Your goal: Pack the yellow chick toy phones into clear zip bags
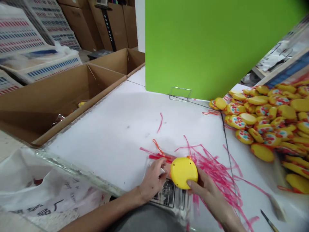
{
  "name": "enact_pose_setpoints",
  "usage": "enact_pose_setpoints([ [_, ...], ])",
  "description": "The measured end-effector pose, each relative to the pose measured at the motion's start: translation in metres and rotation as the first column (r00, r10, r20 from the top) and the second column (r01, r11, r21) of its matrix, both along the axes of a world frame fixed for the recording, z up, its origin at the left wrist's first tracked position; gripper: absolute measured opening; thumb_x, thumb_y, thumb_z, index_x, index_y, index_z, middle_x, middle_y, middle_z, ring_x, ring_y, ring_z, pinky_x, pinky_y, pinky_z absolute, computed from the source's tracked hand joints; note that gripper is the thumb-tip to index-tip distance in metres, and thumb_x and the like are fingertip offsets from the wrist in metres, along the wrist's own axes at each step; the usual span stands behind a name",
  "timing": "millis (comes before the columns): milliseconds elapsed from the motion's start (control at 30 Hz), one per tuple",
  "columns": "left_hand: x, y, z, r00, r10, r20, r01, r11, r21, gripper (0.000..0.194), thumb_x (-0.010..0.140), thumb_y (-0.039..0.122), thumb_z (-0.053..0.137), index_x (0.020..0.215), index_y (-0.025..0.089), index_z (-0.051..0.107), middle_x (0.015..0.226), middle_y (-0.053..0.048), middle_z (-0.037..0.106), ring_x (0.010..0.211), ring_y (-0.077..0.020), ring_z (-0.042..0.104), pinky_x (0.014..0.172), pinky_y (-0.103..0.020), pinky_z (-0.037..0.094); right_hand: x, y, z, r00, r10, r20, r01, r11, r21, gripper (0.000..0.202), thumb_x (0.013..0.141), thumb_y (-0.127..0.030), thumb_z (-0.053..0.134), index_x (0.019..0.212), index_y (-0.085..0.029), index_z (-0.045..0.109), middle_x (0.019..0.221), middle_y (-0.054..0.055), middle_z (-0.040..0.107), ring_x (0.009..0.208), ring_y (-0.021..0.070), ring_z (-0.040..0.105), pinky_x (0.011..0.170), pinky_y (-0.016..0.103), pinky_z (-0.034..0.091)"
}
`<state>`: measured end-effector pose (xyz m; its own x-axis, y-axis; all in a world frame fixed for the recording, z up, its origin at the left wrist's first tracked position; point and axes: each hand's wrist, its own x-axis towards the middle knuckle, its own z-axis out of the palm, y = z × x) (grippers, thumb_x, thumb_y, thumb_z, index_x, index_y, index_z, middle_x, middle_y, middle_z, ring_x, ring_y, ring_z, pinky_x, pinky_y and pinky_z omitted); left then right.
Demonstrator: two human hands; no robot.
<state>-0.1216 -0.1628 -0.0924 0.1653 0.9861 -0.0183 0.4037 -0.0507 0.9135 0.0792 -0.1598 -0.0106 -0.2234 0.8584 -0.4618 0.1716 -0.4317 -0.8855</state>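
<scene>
Smooth, rounded yellow disc (183,171) sits above the counter (103,129), beside tangled filmy pink ribbons (214,172), right hand (208,188) gripping its edge, left hand (152,181) curled alongside, whether holding anything I cannot tell.

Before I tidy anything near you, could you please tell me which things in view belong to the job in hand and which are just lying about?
Likely part of the job:
yellow toy, held in the right hand
left hand, beside it
piled yellow toys

Apparently just lying about:
loose pink strips
pointed tool
wire frame
</scene>
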Motion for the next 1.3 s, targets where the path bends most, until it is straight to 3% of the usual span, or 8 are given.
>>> enact_pose_setpoints([
  [133, -0.002, 0.002, 0.006, 1.0, -0.015, 0.008, 0.015, 1.0, -0.009, 0.039, 0.085, 0.036, 0.051, 0.12, 0.019, 0.047, 0.106, -0.009, 0.06, 0.097, -0.0215, 0.053, 0.089, -0.035, 0.041, 0.006, -0.017, -0.007, 0.996, 0.081, -0.024, -0.083, 0.993, -0.084, 0.052, 0.075, -0.046, 0.061, 0.119, -0.02, 0.051, 0.096, 0.006, 0.063, 0.082, 0.0224, 0.06, 0.063, 0.032, 0.051],
  [333, -0.001, 0.005, 0.009, 0.989, -0.105, -0.107, 0.116, 0.988, 0.106, 0.022, 0.088, 0.027, 0.047, 0.102, 0.019, 0.061, 0.098, -0.008, 0.065, 0.092, -0.0207, 0.053, 0.083, -0.033, 0.04, 0.014, -0.028, -0.007, 0.979, 0.198, -0.038, -0.202, 0.956, -0.214, 0.053, 0.077, -0.048, 0.059, 0.12, -0.019, 0.051, 0.089, 0.005, 0.061, 0.073, 0.0193, 0.06, 0.067, 0.033, 0.049],
  [467, -0.001, 0.008, 0.008, 0.965, -0.17, -0.199, 0.208, 0.958, 0.195, 0.018, 0.086, 0.022, 0.047, 0.086, 0.017, 0.064, 0.082, -0.007, 0.065, 0.082, -0.0201, 0.054, 0.078, -0.033, 0.039, 0.008, -0.025, -0.003, 0.989, 0.048, -0.142, -0.081, 0.968, -0.236, 0.052, 0.078, -0.046, 0.06, 0.123, -0.023, 0.049, 0.108, 0.008, 0.059, 0.085, 0.0211, 0.059, 0.069, 0.032, 0.05],
  [633, -0.002, 0.004, 0.011, 0.912, -0.229, -0.34, 0.326, 0.907, 0.265, 0.023, 0.087, 0.016, 0.041, 0.09, 0.015, 0.063, 0.091, -0.01, 0.064, 0.088, -0.0236, 0.054, 0.083, -0.036, 0.038, -0.02, -0.005, -0.006, 0.985, -0.169, -0.023, 0.17, 0.985, 0.035, 0.052, 0.083, -0.048, 0.051, 0.129, -0.026, 0.039, 0.111, 0.007, 0.058, 0.081, 0.0208, 0.06, 0.064, 0.031, 0.052],
  [833, -0.008, -0.01, 0.029, 0.87, -0.184, -0.457, 0.383, 0.837, 0.391, 0.027, 0.09, 0.015, 0.035, 0.078, 0.014, 0.059, 0.073, -0.007, 0.062, 0.074, -0.0185, 0.053, 0.08, -0.035, 0.039, -0.027, -0.003, -0.025, 0.9, 0.041, 0.434, -0.226, 0.896, 0.382, 0.05, 0.086, -0.042, 0.046, 0.132, -0.023, 0.04, 0.088, 0.007, 0.066, 0.074, 0.0241, 0.064, 0.07, 0.035, 0.052],
  [967, -0.028, -0.008, 0.052, 0.949, -0.08, -0.305, 0.221, 0.859, 0.462, 0.016, 0.088, 0.016, 0.045, 0.085, 0.015, 0.061, 0.076, -0.005, 0.064, 0.076, -0.0173, 0.052, 0.076, -0.032, 0.041, -0.018, -0.013, -0.028, 0.836, 0.032, 0.548, -0.323, 0.836, 0.444, 0.05, 0.092, -0.036, 0.034, 0.138, -0.017, 0.033, 0.087, 0.008, 0.067, 0.082, 0.0233, 0.066, 0.077, 0.036, 0.052],
  [1133, -0.056, 0.011, 0.068, 0.986, 0.134, -0.104, -0.117, 0.982, 0.15, 0.018, 0.087, 0.024, 0.05, 0.091, 0.016, 0.065, 0.083, -0.005, 0.066, 0.077, -0.0161, 0.057, 0.07, -0.026, 0.044, -0.015, -0.017, -0.028, 0.826, 0.035, 0.563, -0.339, 0.829, 0.445, 0.052, 0.093, -0.036, 0.036, 0.14, -0.015, 0.031, 0.084, 0.008, 0.067, 0.098, 0.0228, 0.063, 0.084, 0.034, 0.051],
  [1300, -0.052, 0.022, 0.054, 0.998, 0.016, 0.067, -0.004, 0.985, -0.174, 0.023, 0.084, 0.03, 0.051, 0.079, 0.013, 0.065, 0.069, -0.001, 0.063, 0.064, -0.013, 0.053, 0.057, -0.021, 0.039, -0.016, -0.015, -0.025, 0.804, 0.079, 0.589, -0.396, 0.81, 0.431, 0.05, 0.094, -0.035, 0.035, 0.141, -0.019, 0.029, 0.12, 0.01, 0.06, 0.106, 0.0207, 0.06, 0.088, 0.032, 0.049],
])
